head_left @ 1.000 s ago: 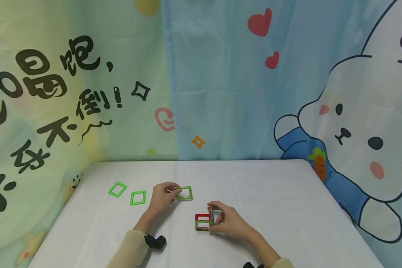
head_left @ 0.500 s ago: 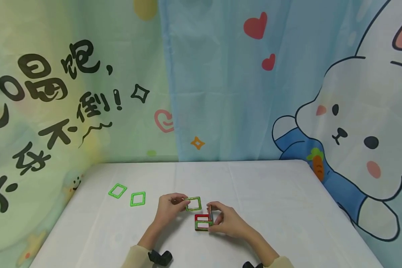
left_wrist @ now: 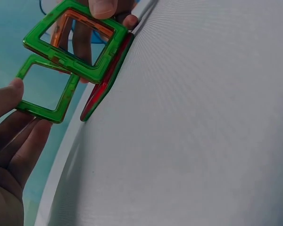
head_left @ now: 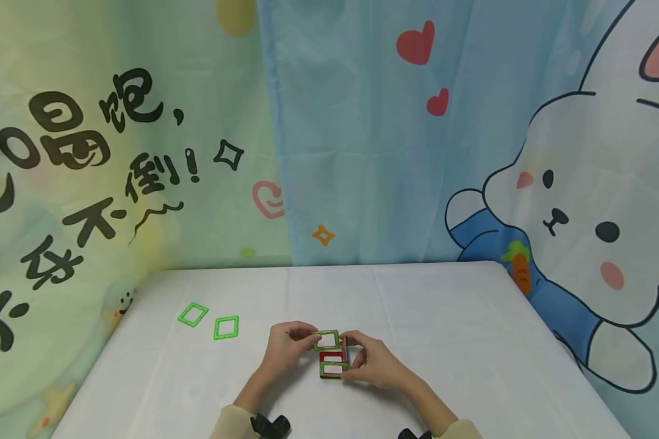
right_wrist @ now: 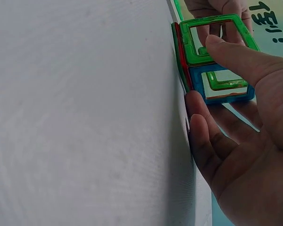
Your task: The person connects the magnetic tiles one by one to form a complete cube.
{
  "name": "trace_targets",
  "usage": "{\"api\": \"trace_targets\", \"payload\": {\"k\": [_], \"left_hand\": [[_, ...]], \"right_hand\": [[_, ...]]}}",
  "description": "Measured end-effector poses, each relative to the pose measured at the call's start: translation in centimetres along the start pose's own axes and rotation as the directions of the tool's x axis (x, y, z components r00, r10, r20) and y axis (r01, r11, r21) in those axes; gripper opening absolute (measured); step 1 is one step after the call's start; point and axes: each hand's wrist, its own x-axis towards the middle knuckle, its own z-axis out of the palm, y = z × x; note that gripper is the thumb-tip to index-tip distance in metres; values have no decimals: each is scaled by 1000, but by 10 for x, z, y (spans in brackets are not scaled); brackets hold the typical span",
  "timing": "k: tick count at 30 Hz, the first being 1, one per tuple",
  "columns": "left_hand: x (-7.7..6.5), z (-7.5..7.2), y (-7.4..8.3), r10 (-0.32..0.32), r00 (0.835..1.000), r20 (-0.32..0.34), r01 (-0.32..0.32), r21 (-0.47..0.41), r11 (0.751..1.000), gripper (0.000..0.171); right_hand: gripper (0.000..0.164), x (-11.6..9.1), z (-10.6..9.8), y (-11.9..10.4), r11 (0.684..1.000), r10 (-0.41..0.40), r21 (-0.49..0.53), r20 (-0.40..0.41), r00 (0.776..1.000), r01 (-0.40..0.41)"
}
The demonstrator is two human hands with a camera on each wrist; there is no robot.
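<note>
My left hand [head_left: 290, 349] pinches a green square magnetic tile [left_wrist: 56, 114], an open frame, by its left side between thumb and fingers. That tile is raised over the table, just behind a small tile structure, and overlaps it in the left wrist view. The structure has a green tile [left_wrist: 40, 44] in front, a blue tile [right_wrist: 226, 100] on the right side, an orange tile [left_wrist: 92, 21] behind and a red tile [left_wrist: 95, 96] low down, edged with green. My right hand [head_left: 378, 366] grips the structure from the right, thumb on the green front tile.
Two loose green tile frames lie at the left of the white table [head_left: 445, 341]: a turned one [head_left: 200, 307] and a straighter one [head_left: 226, 337]. A printed curtain [head_left: 362, 183] hangs behind the table's far edge. Black wrist devices [head_left: 271, 427] sit on both wrists.
My left hand has carried its green tile rightward and toward me, up to the back of the structure. My right hand keeps its grip in the same place.
</note>
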Motion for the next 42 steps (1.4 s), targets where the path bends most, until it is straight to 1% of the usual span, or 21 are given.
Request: {"api": "trace_targets", "payload": {"k": [6, 8, 12, 19, 25, 31, 34, 42], "left_hand": [[-1, 1, 0, -6, 1000, 7, 6, 20, 1000, 7], [-1, 1, -1, -18, 1000, 7, 18, 19, 1000, 7], [-1, 2, -1, -23, 1000, 8, 23, 12, 1000, 7], [0, 3, 1, 8, 1000, 17, -8, 6, 1000, 7], [-1, 4, 0, -15, 1000, 26, 15, 14, 1000, 6], [0, 4, 3, 28, 999, 27, -29, 27, 999, 6], [0, 4, 4, 18, 999, 32, -19, 33, 999, 5], [-1, 5, 2, 19, 999, 44, -20, 40, 999, 4]], "right_hand": [[72, 0, 1, 1, 1000, 4, 6, 3, 1000, -4], [72, 0, 1, 1, 1000, 9, 5, 4, 1000, -9], [72, -1, 1, 0, 1000, 20, 11, 8, 1000, -20], [71, 0, 0, 0, 1000, 15, 7, 11, 1000, -15], [72, 0, 0, 0, 1000, 12, 13, 27, 1000, -13], [70, 1, -2, -1, 1000, 0, -9, 11, 1000, 0], [71, 1, -1, -2, 1000, 5, -4, 16, 1000, -5], [69, 0, 0, -2, 1000, 15, 1, 19, 1000, -15]]}}
